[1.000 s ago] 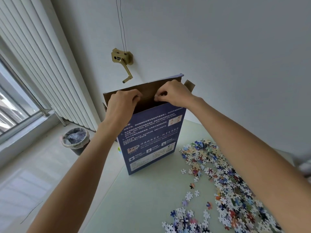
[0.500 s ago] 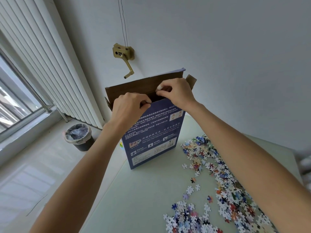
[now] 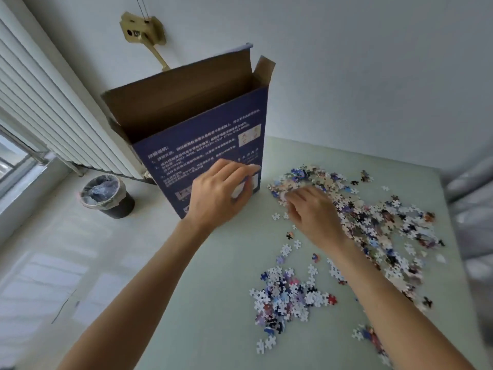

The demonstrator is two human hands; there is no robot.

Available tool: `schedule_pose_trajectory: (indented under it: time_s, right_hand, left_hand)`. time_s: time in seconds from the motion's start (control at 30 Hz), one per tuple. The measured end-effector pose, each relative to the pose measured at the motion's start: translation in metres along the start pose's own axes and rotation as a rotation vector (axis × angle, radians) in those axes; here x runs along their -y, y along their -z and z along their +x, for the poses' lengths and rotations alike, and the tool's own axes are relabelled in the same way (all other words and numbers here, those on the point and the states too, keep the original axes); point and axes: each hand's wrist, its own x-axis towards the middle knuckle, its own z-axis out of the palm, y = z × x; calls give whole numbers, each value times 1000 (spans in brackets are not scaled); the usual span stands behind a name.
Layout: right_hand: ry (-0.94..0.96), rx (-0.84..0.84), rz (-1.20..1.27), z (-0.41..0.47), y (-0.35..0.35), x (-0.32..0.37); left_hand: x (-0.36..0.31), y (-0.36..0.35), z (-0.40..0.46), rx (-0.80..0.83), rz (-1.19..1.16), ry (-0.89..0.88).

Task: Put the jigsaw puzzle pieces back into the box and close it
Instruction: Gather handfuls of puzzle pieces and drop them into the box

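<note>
A tall blue puzzle box [image 3: 205, 140] stands upright on the pale green table [image 3: 208, 303], its top flaps open and brown inside showing. My left hand [image 3: 218, 196] rests in front of the box's lower face, fingers stretched toward its right edge. My right hand [image 3: 312, 209] lies palm down at the left edge of the big spread of jigsaw pieces [image 3: 373, 217], fingers loosely curled over some; whether it holds any is hidden. A smaller heap of pieces [image 3: 285, 297] lies nearer to me.
A black waste bin [image 3: 106, 193] with a plastic liner stands on the floor left of the table, under a white radiator [image 3: 53, 116]. A brass crank fitting [image 3: 144, 33] hangs on the wall behind the box. The table's left edge runs close to the box.
Both hands have let go of the box's top flaps and come down: the left to the box's lower front, the right onto the pieces. The flaps now stand open. The view has tilted down.
</note>
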Motion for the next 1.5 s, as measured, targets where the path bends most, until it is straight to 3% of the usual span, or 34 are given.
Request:
schedule_pose_trajectory:
  time_s: [0.1, 0.23, 0.37, 0.5, 0.63, 0.77, 0.87, 0.97, 1.1, 1.27, 1.5]
  right_hand:
    - [-232, 183, 71, -57, -18, -31]
    - [-565, 357, 173, -115, -37, -74]
    - [-779, 498, 89, -151, -57, -114]
    - [-874, 631, -81, -169, -70, -124]
    - [-866, 588, -28, -169, -84, -99]
    - [-711, 630, 32, -167, -90, -63]
    - [-567, 646, 125, -173, -87, -36]
    - [-587, 636, 147, -183, -82, -19]
    - [-785, 780, 65, -185, -82, -12]
    - [-679, 806, 99, -164, -94, 5]
    - [-674, 760, 186, -145, -103, 14]
  left_hand:
    - [-18, -51, -34, 242, -143, 135]
    - [-28, -125, -74, 786, -204, 453]
    - [-33, -189, -85, 1009, -154, 575]
    - [-32, -230, -86, 1060, -85, 594]
    - [-36, -239, -96, 1111, -1, 483]
    - [-45, -205, -117, 1117, -96, 333]
    - [-61, -170, -135, 1219, -115, 242]
    - [-69, -145, -155, 1317, -60, 190]
    - [-75, -130, -172, 1341, 23, 273]
    - [-80, -131, -175, 1246, -145, 525]
    - [-81, -140, -168, 1178, -234, 644]
